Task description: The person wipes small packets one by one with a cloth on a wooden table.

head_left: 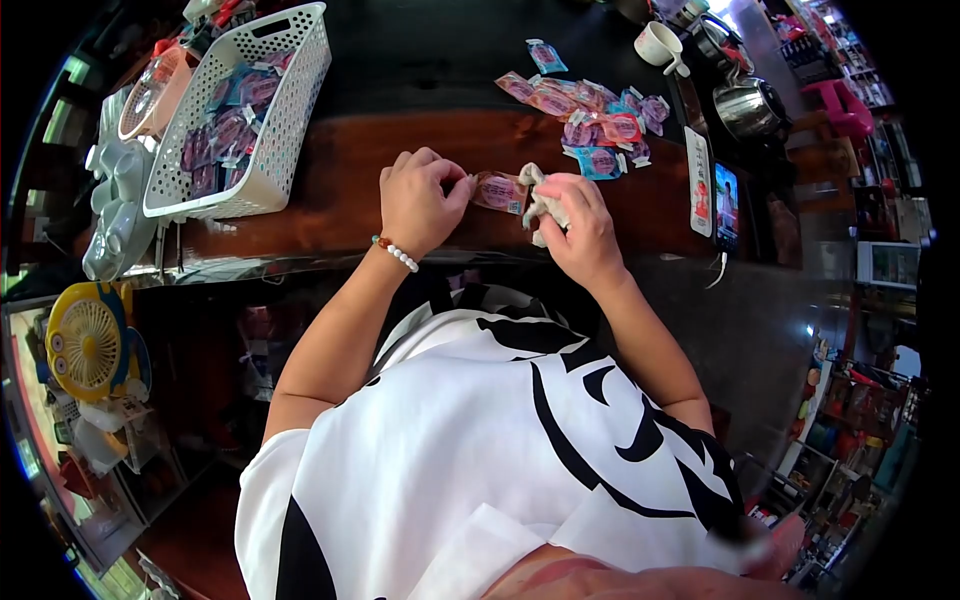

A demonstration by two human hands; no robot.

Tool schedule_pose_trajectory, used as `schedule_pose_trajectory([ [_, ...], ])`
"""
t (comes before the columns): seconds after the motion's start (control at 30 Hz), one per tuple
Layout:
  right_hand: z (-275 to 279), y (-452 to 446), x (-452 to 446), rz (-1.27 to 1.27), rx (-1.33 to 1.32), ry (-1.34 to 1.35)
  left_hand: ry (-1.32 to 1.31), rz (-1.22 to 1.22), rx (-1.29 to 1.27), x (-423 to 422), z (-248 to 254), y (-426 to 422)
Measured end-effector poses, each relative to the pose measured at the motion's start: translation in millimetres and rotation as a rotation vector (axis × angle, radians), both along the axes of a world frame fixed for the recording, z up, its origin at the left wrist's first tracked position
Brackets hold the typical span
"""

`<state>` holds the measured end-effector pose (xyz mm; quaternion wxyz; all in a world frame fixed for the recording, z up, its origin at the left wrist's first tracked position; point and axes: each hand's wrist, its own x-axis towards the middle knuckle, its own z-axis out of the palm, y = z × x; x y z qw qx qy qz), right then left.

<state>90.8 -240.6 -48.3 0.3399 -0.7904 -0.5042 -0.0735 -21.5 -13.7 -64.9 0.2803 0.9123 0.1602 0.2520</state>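
Note:
A small pinkish packet (498, 193) with printed front lies on the brown wooden table between my hands. My left hand (424, 203), with a beaded bracelet at the wrist, pinches the packet's left edge between thumb and finger. On the other side, my right hand (584, 228) is closed on a crumpled whitish cloth (541, 200), which touches or nearly touches the packet's right edge. Beyond my right hand lies a loose pile of similar packets (575, 98) in pink, purple and blue.
To the left stands a white perforated basket (305, 110) holding more packets, beside a pink basket (150, 92) and clear plastic trays (122, 165). On the right are a lit phone (727, 205) with a cable, a white mug (659, 46) and a metal kettle (750, 107).

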Motion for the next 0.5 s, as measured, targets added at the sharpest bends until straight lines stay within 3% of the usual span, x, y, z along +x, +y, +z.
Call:
schedule_pose_trajectory([
  [0.07, 5, 15, -7, -0.008, 0.14, 0.068, 0.005, 0.0, -0.01, 0, 0, 0],
  [0.2, 4, 48, -25, 0.172, 0.088, -0.045, 0.011, 0.006, 0.04, 2, -6, 2],
  [0.5, -5, 16, -6, 0.017, 0.057, -0.063, 0.027, -0.024, 0.016, 0, 1, 4],
])
